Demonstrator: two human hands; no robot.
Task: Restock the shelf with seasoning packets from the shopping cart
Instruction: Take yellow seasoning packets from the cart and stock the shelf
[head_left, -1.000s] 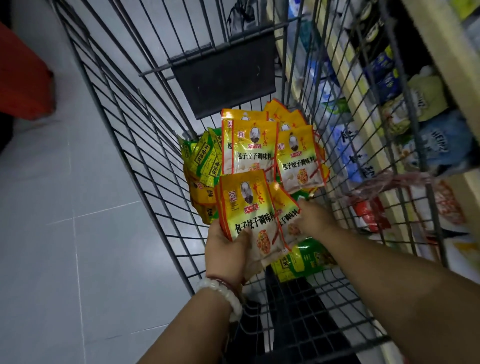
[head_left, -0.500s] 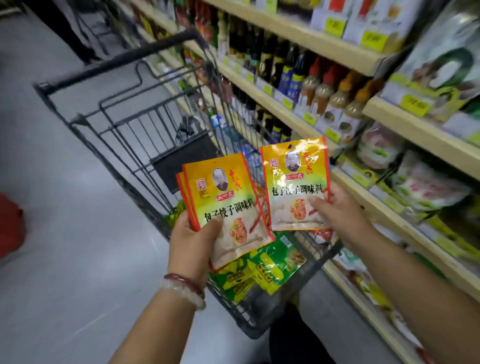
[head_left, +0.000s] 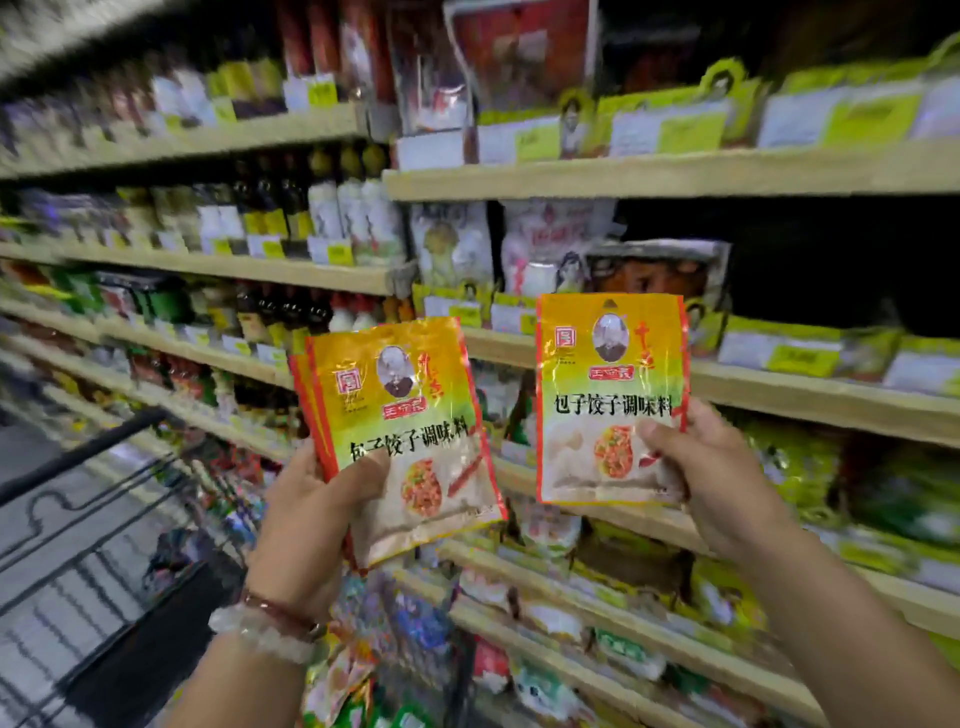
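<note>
Head camera looks straight onto both hands raised in front of the shelving, and each one has a grip on product. Left hand (head_left: 304, 525) grasps a small stack of seasoning packets (head_left: 400, 431), thumb laid across the front face just under the printed characters, fingers hidden behind; red edges of at least one more packet peek out along the left side of the front one, and the stack leans with its top toward the left. Right hand (head_left: 719, 480) pinches a single seasoning packet (head_left: 610, 397) at its lower right corner, thumb pressed on the front near the dumpling picture, fingers curled round the back, the packet upright and facing the camera. Between the two lots there is a clear gap; they do not touch. Both are orange-yellow at the top, pale at the bottom, with a small portrait and a red seal. Beaded bracelets (head_left: 265, 623) sit on the left wrist. Behind the packets run wooden shelves (head_left: 675, 174) with yellow price tags along their edges, bagged goods to the right and dark sauce bottles (head_left: 270, 202) to the left, much of it blurred. Low on the left, the shopping cart (head_left: 78, 525) shows its black handle and wire frame, and more bright packets (head_left: 337, 675) lie below the left wrist, too smeared to read.
</note>
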